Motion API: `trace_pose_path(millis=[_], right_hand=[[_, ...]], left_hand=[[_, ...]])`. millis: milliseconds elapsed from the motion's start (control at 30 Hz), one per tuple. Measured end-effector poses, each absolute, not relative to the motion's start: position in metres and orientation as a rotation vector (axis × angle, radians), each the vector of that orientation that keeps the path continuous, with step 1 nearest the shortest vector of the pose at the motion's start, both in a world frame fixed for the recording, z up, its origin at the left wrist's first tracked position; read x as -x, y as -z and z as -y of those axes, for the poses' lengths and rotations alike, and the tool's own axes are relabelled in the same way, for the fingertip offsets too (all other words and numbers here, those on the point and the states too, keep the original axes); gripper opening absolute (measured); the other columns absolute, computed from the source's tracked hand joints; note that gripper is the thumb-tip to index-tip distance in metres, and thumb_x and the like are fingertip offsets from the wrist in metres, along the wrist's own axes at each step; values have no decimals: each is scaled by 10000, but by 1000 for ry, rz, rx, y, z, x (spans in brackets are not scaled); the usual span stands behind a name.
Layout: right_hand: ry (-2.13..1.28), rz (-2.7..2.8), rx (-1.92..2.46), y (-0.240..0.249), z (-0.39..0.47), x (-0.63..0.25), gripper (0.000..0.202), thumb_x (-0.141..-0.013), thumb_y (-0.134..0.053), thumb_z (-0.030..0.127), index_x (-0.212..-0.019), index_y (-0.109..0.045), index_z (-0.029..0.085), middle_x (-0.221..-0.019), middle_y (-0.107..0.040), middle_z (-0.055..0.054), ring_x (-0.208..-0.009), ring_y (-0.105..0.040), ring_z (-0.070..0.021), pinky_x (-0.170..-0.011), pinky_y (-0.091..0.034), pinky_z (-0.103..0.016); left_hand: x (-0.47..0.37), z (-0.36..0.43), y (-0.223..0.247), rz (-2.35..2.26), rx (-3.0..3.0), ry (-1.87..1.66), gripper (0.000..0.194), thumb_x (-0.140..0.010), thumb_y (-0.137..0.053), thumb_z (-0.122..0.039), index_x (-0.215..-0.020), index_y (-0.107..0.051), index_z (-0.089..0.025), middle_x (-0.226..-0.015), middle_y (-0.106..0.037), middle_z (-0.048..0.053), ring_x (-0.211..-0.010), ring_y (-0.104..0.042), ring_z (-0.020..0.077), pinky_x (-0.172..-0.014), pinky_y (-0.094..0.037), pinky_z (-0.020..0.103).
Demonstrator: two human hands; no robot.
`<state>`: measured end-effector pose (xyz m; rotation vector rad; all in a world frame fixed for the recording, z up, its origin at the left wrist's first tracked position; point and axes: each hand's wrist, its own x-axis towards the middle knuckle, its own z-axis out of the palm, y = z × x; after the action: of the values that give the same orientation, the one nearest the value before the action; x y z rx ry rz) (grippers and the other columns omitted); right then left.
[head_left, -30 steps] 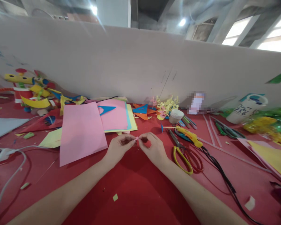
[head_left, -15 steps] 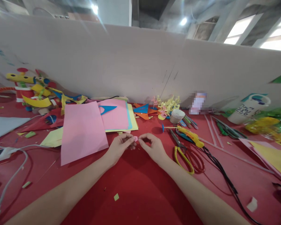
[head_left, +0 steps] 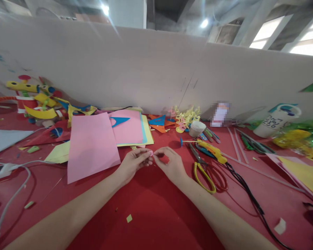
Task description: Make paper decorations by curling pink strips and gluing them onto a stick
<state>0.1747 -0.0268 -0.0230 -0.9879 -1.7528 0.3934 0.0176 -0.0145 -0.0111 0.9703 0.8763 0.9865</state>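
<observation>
A small pink piece (head_left: 151,153), perhaps foam or paper, is pinched between the fingertips of both hands above the red table (head_left: 151,205). My left hand (head_left: 135,162) grips it from the left with thumb and index finger, the other fingers curled beneath. From the right, the thumb and index finger of my right hand (head_left: 170,162) close on its other edge. Behind the left wrist lies a large pink sheet (head_left: 92,147). Scissors with yellow and red handles (head_left: 205,177) rest to the right of my right hand. The piece's exact shape is too small to make out.
Beside the scissors lies a yellow glue gun (head_left: 214,151) with a black cord. Further back stand a white tub (head_left: 197,128) and yellow foam cut-outs (head_left: 189,116). Stacked coloured sheets (head_left: 130,133), a white cable (head_left: 28,173) and a white cup (head_left: 270,123) are around. A yellow scrap (head_left: 129,218) lies in front.
The fingertips have shifted slightly and the pink piece is turned a little between them. Everything else on the table stays where it was.
</observation>
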Motion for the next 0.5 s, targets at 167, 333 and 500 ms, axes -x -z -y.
trace_pose_path(millis=[167, 333, 500], right_hand=[[-352, 1777, 981, 23, 26, -174, 76, -770, -554, 129, -767, -585, 198, -742, -600, -9, -680, -558, -129, -663, -483, -249], [-316, 1806, 973, 22, 27, -174, 90, -755, -544, 113, -762, -579, 196, -733, -597, -12, -670, -560, -131, -656, -488, -250], [-295, 1848, 970, 22, 26, -174, 99, -739, -534, 103, -743, -569, 195, -707, -590, -12, -648, -554, -129, -634, -489, -246]], left_hand=[[-18, 16, 9, -907, -1077, -998, 177, -707, -681, -292, -805, -644, -150, -656, -662, 6, -569, -596, 81, -569, -469, 193], [-18, 16, 9, -918, -1163, -1010, 178, -711, -672, -301, -771, -628, -139, -640, -655, 12, -563, -600, 99, -561, -474, 214], [-16, 16, 10, -914, -1233, -995, 168, -716, -661, -296, -774, -627, -142, -626, -646, 10, -560, -593, 107, -558, -467, 228]])
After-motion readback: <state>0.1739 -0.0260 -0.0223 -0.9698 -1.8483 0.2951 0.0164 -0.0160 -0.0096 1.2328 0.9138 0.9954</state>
